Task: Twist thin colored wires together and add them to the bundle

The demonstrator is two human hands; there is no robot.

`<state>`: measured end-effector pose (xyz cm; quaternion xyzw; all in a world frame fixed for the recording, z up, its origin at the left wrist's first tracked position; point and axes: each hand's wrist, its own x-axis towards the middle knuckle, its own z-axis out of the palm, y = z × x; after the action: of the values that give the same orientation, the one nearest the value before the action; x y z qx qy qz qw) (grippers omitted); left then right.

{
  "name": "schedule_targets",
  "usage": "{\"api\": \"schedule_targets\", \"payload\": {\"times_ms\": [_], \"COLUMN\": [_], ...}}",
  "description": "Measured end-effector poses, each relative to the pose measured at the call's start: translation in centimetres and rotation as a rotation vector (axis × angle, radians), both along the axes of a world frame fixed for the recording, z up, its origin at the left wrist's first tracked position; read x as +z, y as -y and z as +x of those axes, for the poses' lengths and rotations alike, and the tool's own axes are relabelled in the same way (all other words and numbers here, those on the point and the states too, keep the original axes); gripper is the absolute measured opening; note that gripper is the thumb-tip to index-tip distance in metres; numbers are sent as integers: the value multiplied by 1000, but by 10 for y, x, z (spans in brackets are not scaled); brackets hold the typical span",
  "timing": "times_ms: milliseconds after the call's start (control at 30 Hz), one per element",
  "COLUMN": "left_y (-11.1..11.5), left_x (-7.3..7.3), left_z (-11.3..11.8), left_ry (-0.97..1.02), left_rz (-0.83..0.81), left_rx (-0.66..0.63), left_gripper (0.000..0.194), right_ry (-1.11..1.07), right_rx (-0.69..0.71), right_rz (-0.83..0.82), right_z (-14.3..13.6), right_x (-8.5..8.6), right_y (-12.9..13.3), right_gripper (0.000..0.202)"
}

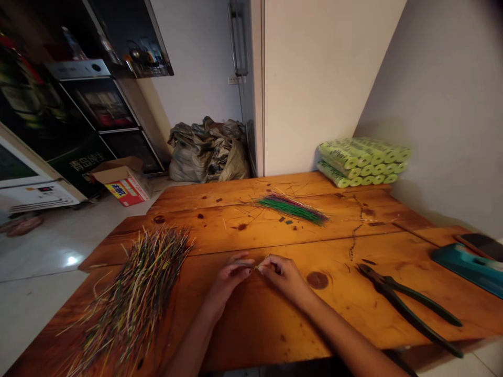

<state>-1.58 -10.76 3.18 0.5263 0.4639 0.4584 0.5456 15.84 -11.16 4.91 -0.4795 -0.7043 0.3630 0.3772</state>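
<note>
Near the table's front middle, my left hand (232, 272) and my right hand (283, 275) meet almost fingertip to fingertip. A short, thin yellowish wire (257, 267) shows between them, pinched by thumb and fingers on both sides; its ends are hidden. To the left lies a large loose heap of multicoloured thin wires (137, 283). Farther back is a smaller, neater bundle of wires (291, 208), mostly green with some red and dark strands. Dark-handled cutting pliers (387, 288) rest to the right of my right hand, jaws pointing away and left.
The wooden table (236, 335) has scraps and a dark beaded-looking strand (357, 230) on it. Stacked green-wrapped rolls (363, 162) stand at the back right, a teal object (467, 267) at the right edge. Grey sacks (208, 152) and a cardboard box (126, 183) sit on the floor beyond.
</note>
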Motion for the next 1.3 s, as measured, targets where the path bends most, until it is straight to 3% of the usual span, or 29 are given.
{"api": "schedule_targets", "payload": {"times_ms": [400, 600, 800, 1000, 1200, 1300], "left_y": [-5, -4, -5, -1, 4, 5], "left_x": [-1, -1, -2, -4, -6, -4], "left_z": [-9, -7, -6, 3, 9, 8], "left_ry": [-228, -168, -166, -215, -238, -259], "left_rz": [243, 238, 264, 292, 243, 258], "left_rx": [-44, -15, 2, 145, 263, 301], "left_gripper": [13, 12, 11, 14, 18, 18], "right_ry": [-340, -451, -433, -365, -183, -250], "right_rx": [134, 164, 164, 125, 65, 92], "right_rz": [-325, -418, -406, -319, -112, -156], "right_z": [-2, 0, -1, -3, -4, -4], "right_x": [-1, -4, -6, -6, -5, -2], "right_y": [-3, -3, -3, -2, 0, 0], "right_gripper": [21, 23, 23, 23, 16, 26]}}
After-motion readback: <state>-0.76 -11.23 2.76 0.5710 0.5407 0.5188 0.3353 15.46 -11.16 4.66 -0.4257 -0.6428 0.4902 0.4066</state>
